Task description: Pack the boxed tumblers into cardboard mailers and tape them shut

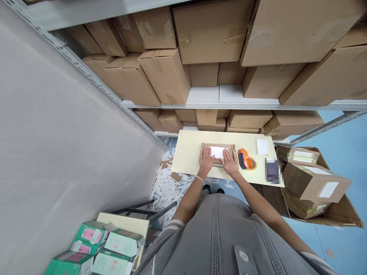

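A small cardboard box (218, 160) lies on the pale yellow table (187, 152), with a white label (217, 152) on its top. My left hand (205, 159) rests flat over the label's left end, fingers stretched forward. Over the right end my right hand (229, 162) lies the same way, palm down and fingers out. Both hands press on the box without gripping it. Just right of my right hand sits an orange tape dispenser (245, 159) with a roll of tape.
Farther right on the table are a white paper stack (262, 147) and a blurred dark object (272, 170). A large open carton (351, 214) holding labelled boxes stands beside it. Shelves (200, 106) of cardboard boxes rise ahead. Green boxes (90, 233) sit lower left; paper strips (169, 191) litter the floor.
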Demonstrator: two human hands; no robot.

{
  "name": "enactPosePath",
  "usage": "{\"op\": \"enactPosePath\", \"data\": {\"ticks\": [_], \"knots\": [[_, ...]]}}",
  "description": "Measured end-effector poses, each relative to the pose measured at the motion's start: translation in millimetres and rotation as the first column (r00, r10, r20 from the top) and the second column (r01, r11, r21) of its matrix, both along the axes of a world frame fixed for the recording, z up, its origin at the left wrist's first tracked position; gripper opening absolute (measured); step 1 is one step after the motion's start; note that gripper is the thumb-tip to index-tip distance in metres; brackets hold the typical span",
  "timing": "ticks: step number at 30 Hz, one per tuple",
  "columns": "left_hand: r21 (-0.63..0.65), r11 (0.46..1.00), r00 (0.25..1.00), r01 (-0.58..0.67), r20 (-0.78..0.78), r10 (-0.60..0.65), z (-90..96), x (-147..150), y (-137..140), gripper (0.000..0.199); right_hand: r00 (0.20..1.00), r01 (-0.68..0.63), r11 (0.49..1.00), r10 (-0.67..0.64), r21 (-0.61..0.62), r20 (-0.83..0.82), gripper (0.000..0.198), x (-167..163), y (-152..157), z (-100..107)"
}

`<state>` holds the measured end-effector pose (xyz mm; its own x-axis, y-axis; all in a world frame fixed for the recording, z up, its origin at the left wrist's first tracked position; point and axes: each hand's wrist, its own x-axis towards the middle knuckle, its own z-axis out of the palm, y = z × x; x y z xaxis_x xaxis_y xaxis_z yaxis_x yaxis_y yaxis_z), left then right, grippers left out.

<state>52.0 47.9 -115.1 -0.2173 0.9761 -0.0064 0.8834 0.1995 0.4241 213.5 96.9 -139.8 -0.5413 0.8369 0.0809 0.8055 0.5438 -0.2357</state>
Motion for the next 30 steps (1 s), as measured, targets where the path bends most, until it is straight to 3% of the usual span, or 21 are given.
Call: {"op": "enactPosePath", "data": {"ticks": [5, 12, 17, 20, 26, 30], "knots": [[-0.017, 1.000, 0.999, -0.006, -0.045, 0.005, 1.3, 2.6, 2.2, 0.061, 0.996, 0.085, 0.996, -0.085, -0.005, -0.001, 0.065, -12.4, -1.9, 1.8], [-0.017, 0.978, 0.976, 0.208, -0.066, -0.209, -1.9, 10.9, 1.8, 0.060, 0.996, -0.087, 0.996, 0.087, -0.022, -0.004, 0.061, -18.2, -5.5, 4.5], [-0.007, 0.999, 0.999, 0.045, -0.021, -0.045, -2.6, 11.1, 1.3, 0.059, 0.999, 0.049, 0.999, -0.050, -0.014, -0.021, 0.063, -8.6, -2.7, 0.9], [-0.005, 1.000, 1.000, 0.008, -0.010, -0.008, -1.1, 10.5, 2.2, 0.060, 0.997, 0.077, 0.997, -0.077, 0.000, -0.030, 0.063, -6.6, -0.8, -1.9], [0.001, 1.000, 1.000, 0.004, 0.011, -0.004, -0.2, 13.4, 3.6, 0.059, 0.997, 0.075, 0.997, -0.075, -0.020, -0.012, 0.062, -9.3, 0.9, 1.4], [0.036, 0.999, 0.997, -0.016, 0.075, 0.013, 1.7, -0.9, -5.2, 0.059, 0.992, -0.034, 0.999, 0.029, -0.038, -0.121, 0.060, 16.3, 3.9, 8.6]]}}
